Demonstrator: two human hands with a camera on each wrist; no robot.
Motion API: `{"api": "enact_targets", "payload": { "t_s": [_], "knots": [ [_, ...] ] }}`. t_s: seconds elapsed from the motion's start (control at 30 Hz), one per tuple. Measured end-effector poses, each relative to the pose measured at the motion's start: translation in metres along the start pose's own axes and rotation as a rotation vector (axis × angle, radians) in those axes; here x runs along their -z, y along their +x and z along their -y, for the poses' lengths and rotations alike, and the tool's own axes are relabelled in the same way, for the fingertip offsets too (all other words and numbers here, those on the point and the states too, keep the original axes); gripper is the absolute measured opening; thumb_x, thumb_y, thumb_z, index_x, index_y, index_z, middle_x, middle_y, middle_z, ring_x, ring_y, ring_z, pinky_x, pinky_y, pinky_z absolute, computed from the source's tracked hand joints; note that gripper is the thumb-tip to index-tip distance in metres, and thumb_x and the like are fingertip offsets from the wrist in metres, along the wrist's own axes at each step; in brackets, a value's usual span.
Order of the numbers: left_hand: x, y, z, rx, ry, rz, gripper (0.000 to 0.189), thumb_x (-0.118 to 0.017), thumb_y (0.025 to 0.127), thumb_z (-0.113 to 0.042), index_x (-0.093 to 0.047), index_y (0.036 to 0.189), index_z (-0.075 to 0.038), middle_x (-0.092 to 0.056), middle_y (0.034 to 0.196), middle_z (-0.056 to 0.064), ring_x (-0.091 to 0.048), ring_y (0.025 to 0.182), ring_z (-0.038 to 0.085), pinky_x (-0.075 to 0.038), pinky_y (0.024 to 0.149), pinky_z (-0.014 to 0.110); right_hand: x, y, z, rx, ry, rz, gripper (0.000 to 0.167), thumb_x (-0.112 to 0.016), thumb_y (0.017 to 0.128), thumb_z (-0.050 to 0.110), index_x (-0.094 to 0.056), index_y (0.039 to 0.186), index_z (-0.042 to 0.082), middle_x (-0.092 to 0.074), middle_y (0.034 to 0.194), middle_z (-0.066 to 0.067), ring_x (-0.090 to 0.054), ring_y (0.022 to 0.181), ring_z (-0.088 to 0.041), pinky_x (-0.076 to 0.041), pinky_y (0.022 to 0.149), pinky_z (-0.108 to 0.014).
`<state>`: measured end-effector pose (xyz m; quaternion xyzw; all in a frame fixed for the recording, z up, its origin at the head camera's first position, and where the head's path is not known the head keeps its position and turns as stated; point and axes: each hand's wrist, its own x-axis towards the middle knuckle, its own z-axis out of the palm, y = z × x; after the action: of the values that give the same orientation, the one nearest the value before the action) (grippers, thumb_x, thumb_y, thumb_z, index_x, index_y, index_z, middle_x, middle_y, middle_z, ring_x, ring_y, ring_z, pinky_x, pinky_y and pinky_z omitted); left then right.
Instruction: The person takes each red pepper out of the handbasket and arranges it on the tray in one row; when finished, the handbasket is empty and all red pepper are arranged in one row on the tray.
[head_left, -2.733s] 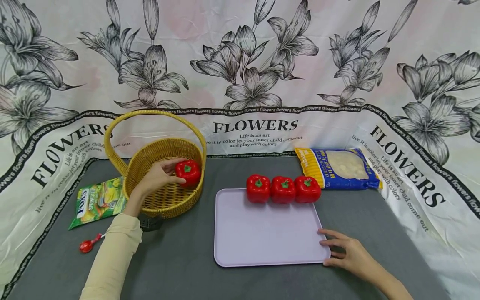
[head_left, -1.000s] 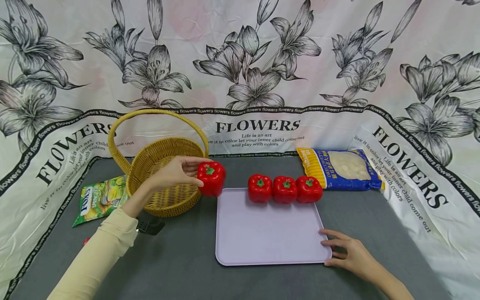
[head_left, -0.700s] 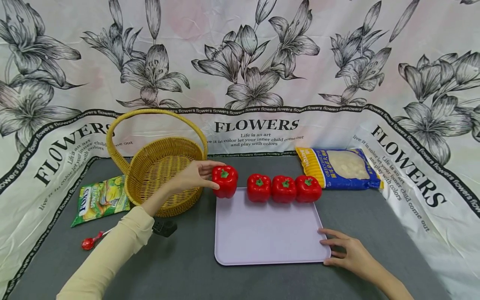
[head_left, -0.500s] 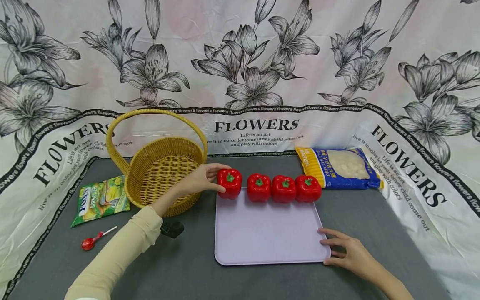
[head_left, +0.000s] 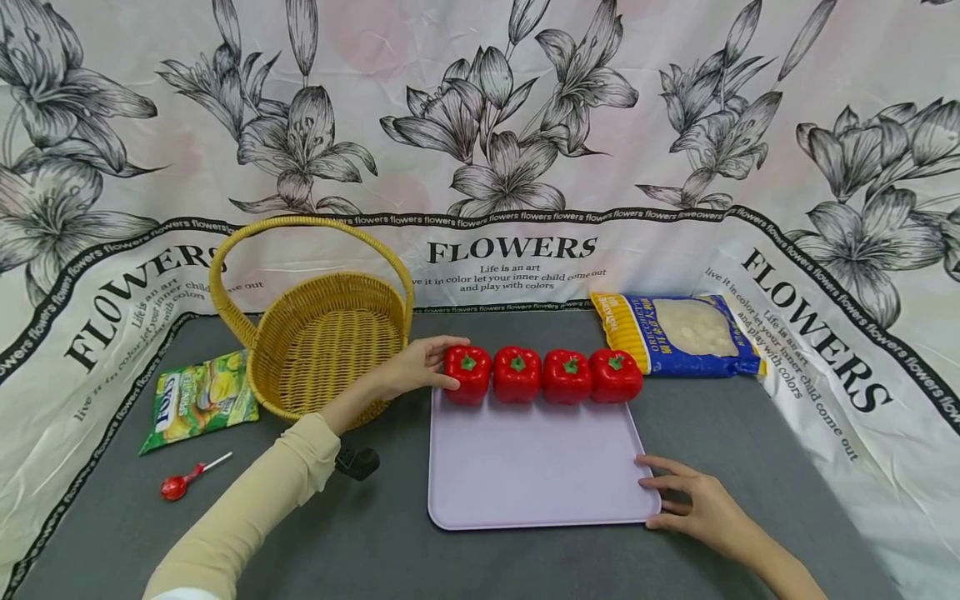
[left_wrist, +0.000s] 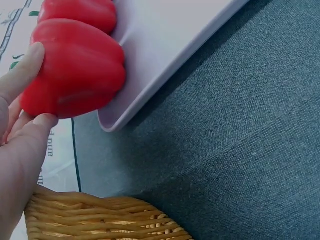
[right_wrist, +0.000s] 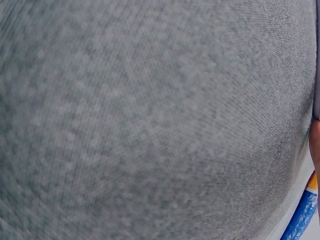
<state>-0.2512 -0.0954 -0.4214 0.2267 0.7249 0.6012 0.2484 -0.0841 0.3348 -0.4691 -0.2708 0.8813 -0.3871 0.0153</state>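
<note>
My left hand [head_left: 414,367] grips a red bell pepper [head_left: 468,383] by its left side, over the back left corner of the pale lilac tray [head_left: 540,475]. Three more red bell peppers [head_left: 567,379] sit in a row to its right, along the tray's back edge. In the left wrist view, thumb and fingers hold the stem end of the pepper [left_wrist: 75,72], which lies close against its neighbour. My right hand [head_left: 701,506] holds the tray's right edge near the front corner, fingertips at the rim. The right wrist view catches only a sliver of that hand.
A yellow wicker basket [head_left: 330,337] with a tall handle stands left of the tray, beneath my left forearm. Farther left lie a green candy bag [head_left: 202,400] and a red lollipop [head_left: 175,487]. A blue and yellow pasta bag [head_left: 678,336] lies at the back right.
My left hand has lifted the bell pepper out of the basket, carried it right and lowered it at the left end of the row. My right hand has stayed at the tray's edge.
</note>
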Motion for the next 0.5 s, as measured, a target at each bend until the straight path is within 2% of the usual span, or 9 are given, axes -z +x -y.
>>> {"api": "enact_targets", "payload": {
  "t_s": [0.2,0.3,0.5],
  "knots": [
    [0.0012,-0.0005,0.0002,0.024,0.012,-0.007,0.070,-0.069,0.081,0.010,-0.037,0.143,0.006,-0.037,0.148,0.020,-0.035,0.137,0.031,-0.033,0.108,0.041,-0.0004,-0.0001,0.0004,0.002,0.004,0.006,0.044,-0.084,0.072,0.023,-0.071,0.105,-0.003,-0.056,0.126,-0.020,-0.047,0.115,0.008,-0.056,0.069,-0.022],
    [0.0024,0.0006,0.0000,0.020,0.061,-0.007,0.069,-0.071,0.080,0.009,-0.039,0.142,0.006,-0.040,0.146,0.020,-0.037,0.136,0.031,-0.033,0.108,0.040,-0.0001,-0.0003,0.0001,0.005,0.003,0.005,0.044,-0.083,0.072,0.023,-0.071,0.105,-0.003,-0.056,0.126,-0.021,-0.047,0.115,0.008,-0.056,0.069,-0.022],
    [0.0048,0.0024,-0.0034,-0.012,0.192,-0.005,0.076,-0.075,0.078,0.005,-0.035,0.143,0.008,-0.036,0.148,0.024,-0.033,0.138,0.032,-0.032,0.108,0.044,0.0004,-0.0001,-0.0005,-0.001,-0.011,0.011,0.044,-0.083,0.072,0.024,-0.071,0.105,-0.002,-0.056,0.126,-0.021,-0.048,0.114,0.007,-0.056,0.068,-0.022]
  ]
}}
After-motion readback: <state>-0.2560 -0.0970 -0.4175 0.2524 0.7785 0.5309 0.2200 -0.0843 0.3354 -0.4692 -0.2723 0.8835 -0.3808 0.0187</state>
